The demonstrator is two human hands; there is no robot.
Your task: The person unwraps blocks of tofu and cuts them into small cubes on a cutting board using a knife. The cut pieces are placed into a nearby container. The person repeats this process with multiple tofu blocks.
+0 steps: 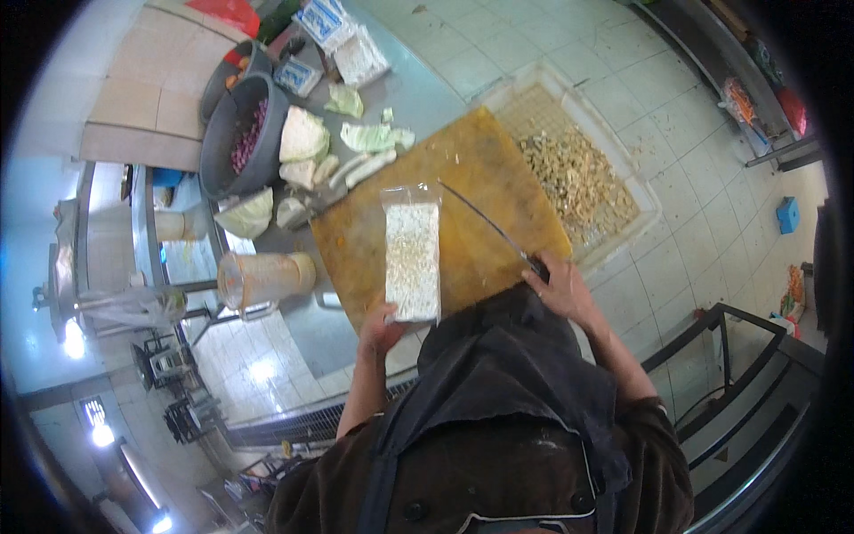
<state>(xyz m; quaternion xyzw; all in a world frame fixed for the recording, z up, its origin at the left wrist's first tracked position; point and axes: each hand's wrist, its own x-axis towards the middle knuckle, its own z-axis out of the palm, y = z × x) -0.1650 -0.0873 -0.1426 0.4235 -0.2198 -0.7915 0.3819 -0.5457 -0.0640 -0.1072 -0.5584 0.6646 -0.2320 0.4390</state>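
Note:
My left hand (381, 330) grips the near end of a long white block of tempeh (412, 260) in clear plastic wrap. The block is over a worn yellow-brown cutting board (480, 157), its empty wrapper end pointing away from me. In my right hand (562, 286), at the board's near right corner, is the dark handle of a knife. The thin knife blade (486, 223) slants up and left above the board, its tip close to the wrapper's far corner. Chopped tan pieces, probably tempeh (577, 183), lie in a white plastic crate (646, 200) right of the board.
Left of the board are cut cabbage pieces (305, 135), a grey tub (212, 157) of shallots and a blender jug (257, 279) on its side. More wrapped blocks (360, 57) sit at the table's far end. A dark metal frame (717, 327) stands to my right.

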